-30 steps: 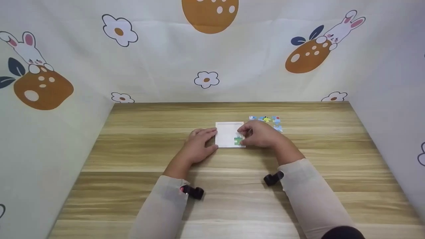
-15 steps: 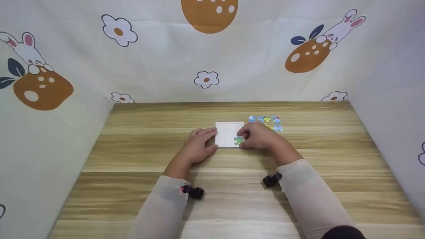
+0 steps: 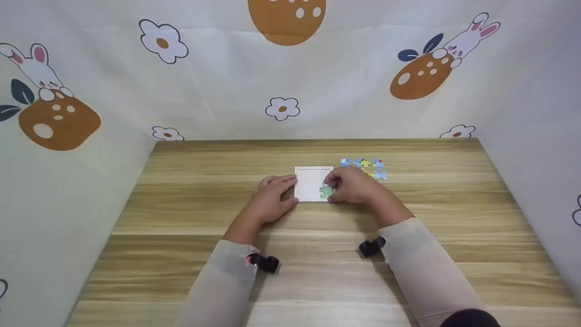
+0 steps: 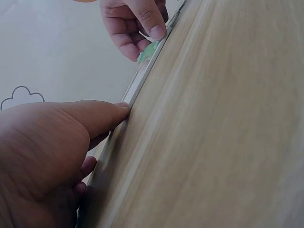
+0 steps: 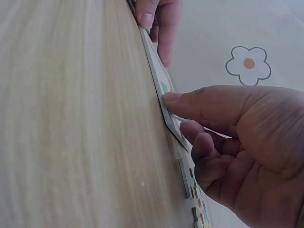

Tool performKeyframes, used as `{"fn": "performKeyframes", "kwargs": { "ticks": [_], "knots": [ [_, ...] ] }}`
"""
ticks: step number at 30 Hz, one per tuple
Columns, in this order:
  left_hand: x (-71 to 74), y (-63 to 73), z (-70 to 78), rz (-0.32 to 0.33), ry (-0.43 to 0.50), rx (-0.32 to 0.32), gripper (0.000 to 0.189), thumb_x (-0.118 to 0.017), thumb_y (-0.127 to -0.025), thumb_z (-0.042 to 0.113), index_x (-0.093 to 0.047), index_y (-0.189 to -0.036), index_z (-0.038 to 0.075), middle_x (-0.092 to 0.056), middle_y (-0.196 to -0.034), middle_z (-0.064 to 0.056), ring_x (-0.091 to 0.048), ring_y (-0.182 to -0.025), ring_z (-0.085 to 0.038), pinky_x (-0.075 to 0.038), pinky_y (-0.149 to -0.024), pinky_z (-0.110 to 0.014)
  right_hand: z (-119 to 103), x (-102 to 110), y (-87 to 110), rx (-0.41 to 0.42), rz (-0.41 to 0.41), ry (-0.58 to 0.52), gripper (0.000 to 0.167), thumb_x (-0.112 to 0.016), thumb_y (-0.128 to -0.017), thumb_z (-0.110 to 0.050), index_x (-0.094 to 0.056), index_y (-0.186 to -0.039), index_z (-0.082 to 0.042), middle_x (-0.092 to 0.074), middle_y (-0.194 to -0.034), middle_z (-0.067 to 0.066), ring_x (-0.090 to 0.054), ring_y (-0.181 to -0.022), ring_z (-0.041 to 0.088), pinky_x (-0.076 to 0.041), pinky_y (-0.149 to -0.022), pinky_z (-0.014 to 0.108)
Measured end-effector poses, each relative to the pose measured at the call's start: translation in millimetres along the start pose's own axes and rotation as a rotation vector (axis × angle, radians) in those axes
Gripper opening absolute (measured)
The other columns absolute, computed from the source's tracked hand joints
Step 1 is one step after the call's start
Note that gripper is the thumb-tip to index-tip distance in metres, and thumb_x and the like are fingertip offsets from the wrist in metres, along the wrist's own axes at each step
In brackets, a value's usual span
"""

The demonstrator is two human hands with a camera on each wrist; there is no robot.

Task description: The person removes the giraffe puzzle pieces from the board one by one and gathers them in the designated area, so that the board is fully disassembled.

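Note:
A small white puzzle tray (image 3: 307, 184) with a raised rim lies on the table. My left hand (image 3: 271, 200) rests at the tray's left side, with thumb and extended fingertips touching its edge. At the lower right corner of the tray, my right hand (image 3: 352, 185) pinches a green puzzle piece (image 3: 325, 192) between thumb and fingers. Seen in the left wrist view, the green piece (image 4: 149, 50) sits tilted over the tray's surface. The right fingers hide part of the piece and the tray's right edge.
Several loose puzzle pieces (image 3: 378, 163), blue and yellow, lie behind the right hand, which partly covers them. The wood-grain table (image 3: 308, 272) meets a printed cloth backdrop (image 3: 227, 91) at its back and sides.
The right hand has shifted slightly left on the tray. The green piece, which lay squarer in the corner half a second ago, now appears turned and tilted.

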State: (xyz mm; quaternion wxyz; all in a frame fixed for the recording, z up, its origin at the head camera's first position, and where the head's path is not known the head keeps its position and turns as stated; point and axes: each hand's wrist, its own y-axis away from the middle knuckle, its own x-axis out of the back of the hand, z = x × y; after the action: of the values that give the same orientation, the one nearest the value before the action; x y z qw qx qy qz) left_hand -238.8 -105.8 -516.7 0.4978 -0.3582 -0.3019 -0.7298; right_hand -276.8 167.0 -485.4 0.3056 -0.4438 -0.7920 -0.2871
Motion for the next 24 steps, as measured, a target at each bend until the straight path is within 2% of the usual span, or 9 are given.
{"fn": "performKeyframes", "kwargs": {
  "ticks": [12,18,24],
  "knots": [
    [0.7,-0.4,1.5,-0.011,-0.005,0.009,0.060,-0.068,-0.104,0.041,-0.052,-0.161,0.028,-0.044,-0.171,0.012,-0.029,-0.162,-0.031,-0.023,-0.132,-0.060,4,3,1.7,0.000,0.033,-0.007,0.043,-0.088,-0.083,-0.016,-0.076,-0.124,-0.006,-0.077,-0.111,0.007,-0.066,-0.099,0.020,-0.057,-0.096,0.041],
    [0.1,-1.1,0.1,-0.013,-0.007,0.006,0.061,-0.068,-0.104,0.042,-0.051,-0.161,0.028,-0.043,-0.171,0.012,-0.029,-0.162,-0.030,-0.023,-0.133,-0.058,18,25,10.7,0.021,0.061,-0.063,0.041,-0.083,-0.085,-0.015,-0.076,-0.125,-0.008,-0.074,-0.112,0.007,-0.063,-0.099,0.020,-0.054,-0.090,0.032],
    [-0.3,-0.5,-1.2,-0.003,-0.004,-0.006,0.060,-0.069,-0.104,0.040,-0.053,-0.160,0.025,-0.045,-0.170,0.011,-0.031,-0.161,-0.030,-0.024,-0.131,-0.060,34,54,24.4,-0.070,0.099,-0.147,0.047,-0.083,-0.085,-0.014,-0.074,-0.131,-0.010,-0.071,-0.112,0.009,-0.062,-0.102,0.023,-0.055,-0.084,0.027]
  ]
}}
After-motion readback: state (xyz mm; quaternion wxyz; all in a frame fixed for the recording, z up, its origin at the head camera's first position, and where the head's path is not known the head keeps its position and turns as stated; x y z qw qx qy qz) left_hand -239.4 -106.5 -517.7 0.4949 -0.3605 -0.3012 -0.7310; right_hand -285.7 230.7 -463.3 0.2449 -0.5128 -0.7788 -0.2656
